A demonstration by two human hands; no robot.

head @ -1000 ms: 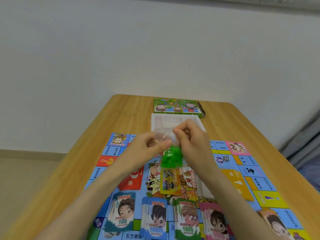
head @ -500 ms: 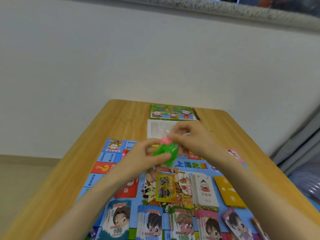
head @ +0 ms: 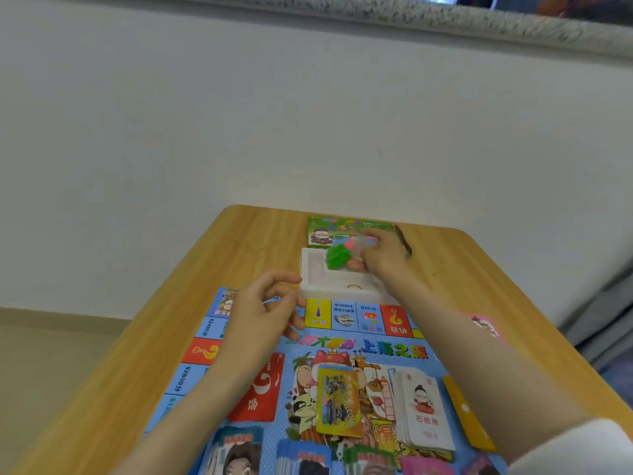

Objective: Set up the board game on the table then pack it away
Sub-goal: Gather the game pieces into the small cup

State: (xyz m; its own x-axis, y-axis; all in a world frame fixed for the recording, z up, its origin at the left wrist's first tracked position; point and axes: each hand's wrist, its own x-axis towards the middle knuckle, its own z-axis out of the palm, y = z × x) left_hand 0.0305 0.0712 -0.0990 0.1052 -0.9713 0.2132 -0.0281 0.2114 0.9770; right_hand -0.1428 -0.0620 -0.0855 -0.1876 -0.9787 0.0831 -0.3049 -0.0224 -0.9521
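Note:
My right hand (head: 380, 255) grips a clear bag of green and pink game pieces (head: 337, 256) over the far part of the white box tray (head: 310, 282). My left hand (head: 265, 310) hovers above the left side of the colourful game board (head: 359, 347) with loosely curled fingers and holds nothing. On the board lie a yellow card deck (head: 337, 401), a white card deck (head: 423, 411) and a red card deck (head: 260, 389). Stacks of paper money (head: 301, 457) line the near edge.
The green box lid (head: 329, 229) lies beyond the tray near the far end of the wooden table (head: 154, 337). An orange card deck (head: 467, 413) sits at the board's right. A white wall stands behind the table.
My right hand carried the bag of pieces away from me to the tray. My left hand let go of the bag and stayed over the board.

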